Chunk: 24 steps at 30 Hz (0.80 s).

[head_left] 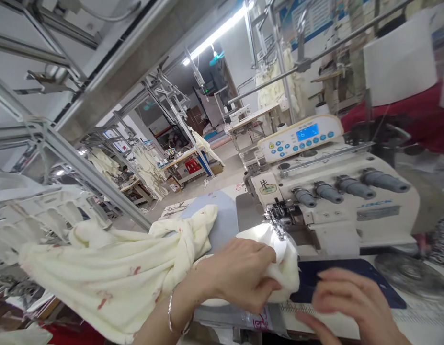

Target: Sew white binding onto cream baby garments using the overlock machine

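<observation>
Cream fleecy fabric [135, 273] with small reddish-brown motifs trails from the left across the sewing machine's worktop. My left hand [239, 273], wearing a silver bangle [170, 309] at the wrist, has its fingers curled on the fabric's right end, a bunched piece [288, 268] just in front of the presser foot [277, 227]. A lamp lights that spot brightly. To the right, my right hand [351, 304] is slightly blurred, thumb and fingers apart, with no object visible in it. It hovers apart from the fabric, over the front of the machine bed.
The white overlock machine [336, 201] has a control panel [301, 138] and several grey tension knobs. A dark blue pad [344, 278] lies before it. Metal rails [110, 67] pass overhead, with hanging garments at left. A thread cone [399, 62] stands upper right.
</observation>
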### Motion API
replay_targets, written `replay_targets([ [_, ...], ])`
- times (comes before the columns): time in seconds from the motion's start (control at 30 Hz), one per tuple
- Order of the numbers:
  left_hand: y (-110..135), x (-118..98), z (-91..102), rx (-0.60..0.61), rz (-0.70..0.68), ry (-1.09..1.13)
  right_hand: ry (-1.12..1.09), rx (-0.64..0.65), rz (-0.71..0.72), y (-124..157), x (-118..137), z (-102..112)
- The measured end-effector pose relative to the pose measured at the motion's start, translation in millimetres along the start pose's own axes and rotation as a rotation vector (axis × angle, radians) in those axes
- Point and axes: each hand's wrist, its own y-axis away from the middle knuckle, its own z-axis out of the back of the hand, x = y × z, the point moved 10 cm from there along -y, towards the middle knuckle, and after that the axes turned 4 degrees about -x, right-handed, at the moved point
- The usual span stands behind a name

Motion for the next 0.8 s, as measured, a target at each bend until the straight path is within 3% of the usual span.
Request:
replay_targets([
  [0.17, 4, -14, -1.1, -0.024, -0.04, 0.019, 0.034, 0.283, 0.107, -17, -4, -22],
  [0.27, 8, -12, -2.0, -0.037, 0.003, 0.067, 0.039, 0.373, 0.144, -16, 0, -31],
  [0.47, 7, -9, -4.4, -0.055, 0.024, 0.109, -0.049, 0.21, 0.027, -16, -5, -13],
  [0.6, 4, -20, -7.2, -0.112, -0.029, 0.122, 0.025, 0.297, 0.195, -15, 2, -27],
  [0.7, 5, -25, -7.8, -0.222, -0.044, 0.194, 0.004, 0.202, 0.294, -19, 9, -21],
  [0.8, 8, -14, -9.5, -0.362, 0.042, 0.23, -0.03, 0.194, 0.316, -16, 11, -17],
])
